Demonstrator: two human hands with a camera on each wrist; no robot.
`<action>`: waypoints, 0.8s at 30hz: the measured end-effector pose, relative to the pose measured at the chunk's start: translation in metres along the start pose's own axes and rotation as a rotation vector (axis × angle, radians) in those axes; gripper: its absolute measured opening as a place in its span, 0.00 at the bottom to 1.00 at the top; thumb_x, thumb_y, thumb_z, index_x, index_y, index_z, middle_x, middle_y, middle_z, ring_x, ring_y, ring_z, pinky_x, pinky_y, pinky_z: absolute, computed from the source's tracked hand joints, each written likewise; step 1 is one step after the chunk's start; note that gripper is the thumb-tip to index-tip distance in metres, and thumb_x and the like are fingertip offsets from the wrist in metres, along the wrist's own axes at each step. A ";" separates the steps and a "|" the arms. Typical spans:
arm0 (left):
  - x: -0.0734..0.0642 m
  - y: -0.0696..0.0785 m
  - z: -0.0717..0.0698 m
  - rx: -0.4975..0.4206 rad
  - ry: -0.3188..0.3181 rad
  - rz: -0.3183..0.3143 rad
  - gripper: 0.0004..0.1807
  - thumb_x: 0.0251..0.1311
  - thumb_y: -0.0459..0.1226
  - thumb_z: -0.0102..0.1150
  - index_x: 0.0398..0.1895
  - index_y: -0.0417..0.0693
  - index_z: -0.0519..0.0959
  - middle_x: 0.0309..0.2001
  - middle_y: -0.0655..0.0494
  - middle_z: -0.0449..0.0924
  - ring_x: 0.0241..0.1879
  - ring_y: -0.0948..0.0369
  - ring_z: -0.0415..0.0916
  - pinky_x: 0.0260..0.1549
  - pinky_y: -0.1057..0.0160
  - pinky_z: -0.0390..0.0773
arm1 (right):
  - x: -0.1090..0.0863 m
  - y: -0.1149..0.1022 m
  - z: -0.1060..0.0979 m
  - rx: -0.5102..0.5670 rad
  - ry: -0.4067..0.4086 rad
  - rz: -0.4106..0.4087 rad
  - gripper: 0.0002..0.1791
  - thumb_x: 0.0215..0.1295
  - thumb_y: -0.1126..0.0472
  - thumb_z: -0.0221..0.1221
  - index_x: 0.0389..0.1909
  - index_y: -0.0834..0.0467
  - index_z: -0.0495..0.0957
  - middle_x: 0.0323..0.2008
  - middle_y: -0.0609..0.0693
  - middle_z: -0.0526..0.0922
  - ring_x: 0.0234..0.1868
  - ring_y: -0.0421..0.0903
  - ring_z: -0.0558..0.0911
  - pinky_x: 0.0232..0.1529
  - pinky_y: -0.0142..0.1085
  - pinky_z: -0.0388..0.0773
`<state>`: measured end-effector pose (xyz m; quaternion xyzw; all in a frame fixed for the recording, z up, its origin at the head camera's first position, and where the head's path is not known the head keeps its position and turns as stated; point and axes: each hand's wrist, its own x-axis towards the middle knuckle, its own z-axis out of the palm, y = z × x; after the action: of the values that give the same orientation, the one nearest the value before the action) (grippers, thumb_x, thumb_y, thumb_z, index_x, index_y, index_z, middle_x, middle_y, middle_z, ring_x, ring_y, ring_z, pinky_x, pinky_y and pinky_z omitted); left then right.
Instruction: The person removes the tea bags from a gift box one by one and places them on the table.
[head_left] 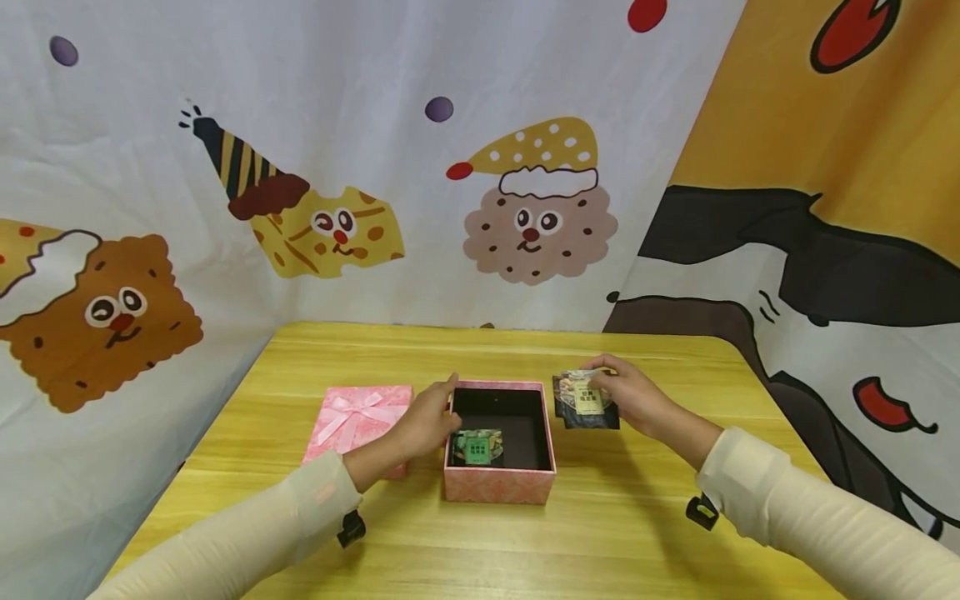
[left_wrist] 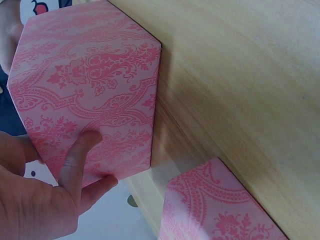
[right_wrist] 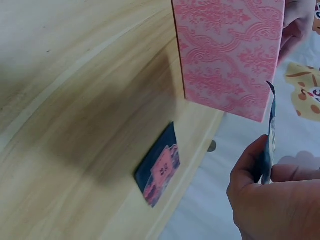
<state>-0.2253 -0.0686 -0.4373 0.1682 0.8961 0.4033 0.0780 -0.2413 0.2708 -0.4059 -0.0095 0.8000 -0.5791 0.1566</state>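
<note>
A pink patterned box (head_left: 495, 485) with a black inside stands without its lid in the middle of the table. My left hand (head_left: 426, 423) grips its left wall, the fingers (left_wrist: 80, 160) against the outer side. Inside, toward the front left, lies a small square packet with a green label (head_left: 478, 448). To the right of the box my right hand (head_left: 637, 398) pinches a thin dark packet with a yellow label (head_left: 587, 397) above the table. Below it in the right wrist view, a dark packet with a pink label (right_wrist: 159, 169) lies on the wood.
The pink lid (head_left: 352, 417) with a ribbon bow lies left of the box, partly behind my left hand. The wooden table (head_left: 480, 550) ends at a printed cloth (head_left: 420, 300) at the back. A dark strap piece (head_left: 702, 511) hangs under my right wrist.
</note>
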 end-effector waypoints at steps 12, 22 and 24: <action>0.001 0.000 0.000 -0.001 0.003 0.003 0.42 0.62 0.24 0.56 0.80 0.33 0.54 0.73 0.29 0.64 0.25 0.60 0.67 0.29 0.62 0.71 | 0.001 0.021 -0.009 -0.015 -0.010 0.059 0.30 0.77 0.63 0.55 0.73 0.71 0.60 0.39 0.52 0.74 0.27 0.42 0.65 0.28 0.38 0.65; 0.001 -0.001 0.000 -0.010 -0.009 -0.011 0.42 0.63 0.24 0.56 0.81 0.34 0.53 0.73 0.29 0.62 0.22 0.61 0.65 0.25 0.63 0.69 | -0.001 0.042 -0.003 -0.017 0.047 0.177 0.22 0.75 0.63 0.58 0.63 0.69 0.65 0.30 0.51 0.74 0.25 0.43 0.65 0.30 0.41 0.67; 0.001 -0.001 0.001 -0.008 -0.004 -0.010 0.42 0.63 0.24 0.56 0.81 0.34 0.53 0.73 0.30 0.63 0.26 0.59 0.69 0.27 0.62 0.70 | 0.000 0.047 -0.001 -0.014 0.053 0.189 0.21 0.75 0.64 0.59 0.61 0.68 0.66 0.27 0.49 0.74 0.22 0.42 0.62 0.28 0.40 0.64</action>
<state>-0.2261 -0.0686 -0.4387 0.1642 0.8952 0.4060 0.0822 -0.2338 0.2876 -0.4490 0.0801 0.8053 -0.5561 0.1894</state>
